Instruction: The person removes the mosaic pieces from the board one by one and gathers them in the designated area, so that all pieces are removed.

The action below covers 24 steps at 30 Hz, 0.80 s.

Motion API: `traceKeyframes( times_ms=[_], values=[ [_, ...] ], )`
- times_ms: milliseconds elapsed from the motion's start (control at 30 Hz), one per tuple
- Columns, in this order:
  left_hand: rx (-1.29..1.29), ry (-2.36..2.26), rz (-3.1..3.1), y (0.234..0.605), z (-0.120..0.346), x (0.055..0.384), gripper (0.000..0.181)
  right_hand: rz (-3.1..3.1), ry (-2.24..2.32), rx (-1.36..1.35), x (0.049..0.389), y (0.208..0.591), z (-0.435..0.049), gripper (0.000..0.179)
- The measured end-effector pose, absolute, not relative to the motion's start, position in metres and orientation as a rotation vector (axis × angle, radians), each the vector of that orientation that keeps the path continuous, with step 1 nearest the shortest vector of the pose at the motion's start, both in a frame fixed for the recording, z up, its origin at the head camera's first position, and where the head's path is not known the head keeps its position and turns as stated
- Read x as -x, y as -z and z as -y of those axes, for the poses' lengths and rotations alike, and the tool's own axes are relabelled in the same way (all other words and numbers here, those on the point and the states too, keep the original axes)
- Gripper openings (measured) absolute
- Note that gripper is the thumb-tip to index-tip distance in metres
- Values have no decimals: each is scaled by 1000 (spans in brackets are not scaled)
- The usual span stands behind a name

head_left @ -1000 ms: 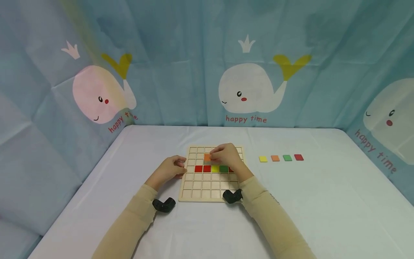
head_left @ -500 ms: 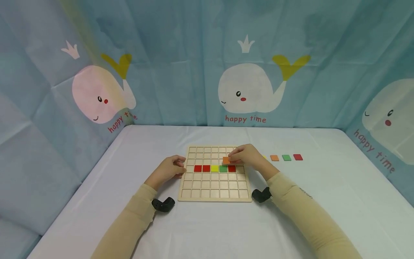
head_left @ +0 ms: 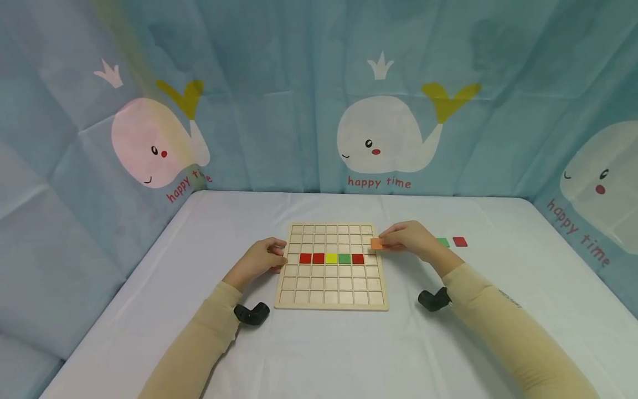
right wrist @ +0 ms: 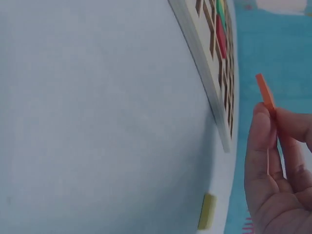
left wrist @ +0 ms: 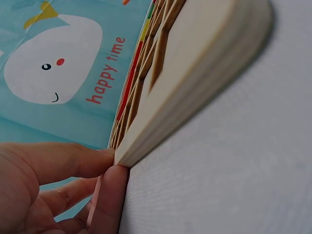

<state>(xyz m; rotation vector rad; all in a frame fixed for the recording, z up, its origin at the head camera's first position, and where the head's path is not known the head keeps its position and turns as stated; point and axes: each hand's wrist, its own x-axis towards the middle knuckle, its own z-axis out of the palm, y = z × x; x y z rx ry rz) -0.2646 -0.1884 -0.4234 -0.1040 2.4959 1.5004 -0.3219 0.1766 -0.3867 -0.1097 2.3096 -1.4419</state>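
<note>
A square wooden grid board lies on the white table. Across one of its rows run several coloured tiles: two red, one yellow, one green and another red. My left hand holds the board's left edge between thumb and finger, as the left wrist view shows close up. Over the board's right edge, my right hand pinches an orange tile by its side. In the right wrist view that orange tile stands up from the fingertips, apart from the board.
On the table right of the board lie a green tile and a red tile. A yellow tile shows in the right wrist view; the right hand hides it in the head view. A blue whale-print curtain hangs behind the table.
My right hand has carried the orange tile rightward, from above the board's middle to its right edge. The left hand and the row of tiles have stayed put.
</note>
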Motion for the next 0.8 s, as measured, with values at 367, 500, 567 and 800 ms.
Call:
traceKeyframes(
  times_ms=[367, 500, 567, 800],
  values=[
    [96, -1497, -2503, 425, 188, 264, 49, -2271, 1462, 41, 319, 383, -216, 42],
    [105, -1505, -2497, 425, 187, 264, 48, -2288, 1443, 28, 319, 379, -231, 46],
    [118, -1503, -2500, 425, 187, 264, 48, -2291, 1443, 18, 320, 376, -238, 48],
    [138, -1490, -2510, 424, 188, 265, 48, -2272, 1477, -18, 323, 371, -263, 54]
  ],
)
